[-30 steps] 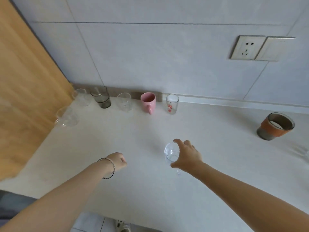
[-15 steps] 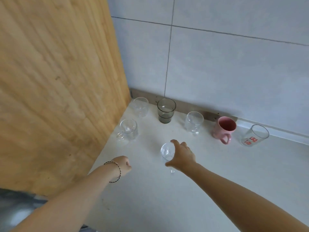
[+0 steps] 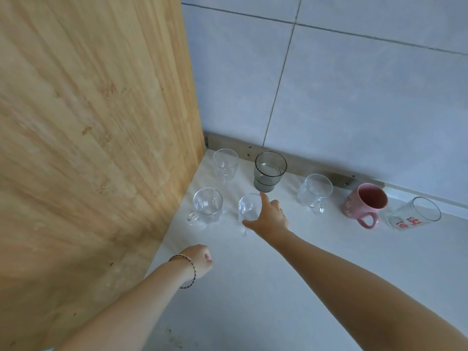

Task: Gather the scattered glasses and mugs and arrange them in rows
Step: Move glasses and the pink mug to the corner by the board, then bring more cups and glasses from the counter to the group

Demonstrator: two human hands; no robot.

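right hand (image 3: 269,219) carried clear glass (image 3: 248,208) leftward, now beside handled glass mug (image 3: 207,208)

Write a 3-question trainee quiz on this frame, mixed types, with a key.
1. True or false: the left hand holds a glass.
2. Which vessel does the right hand have in its grip? A) pink mug B) clear glass mug C) grey tinted glass
3. Fill in: the glass with red print stands to the ___ of the pink mug in the picture.

Key: 1 false, it is a closed fist holding nothing. 2 B. 3 right.
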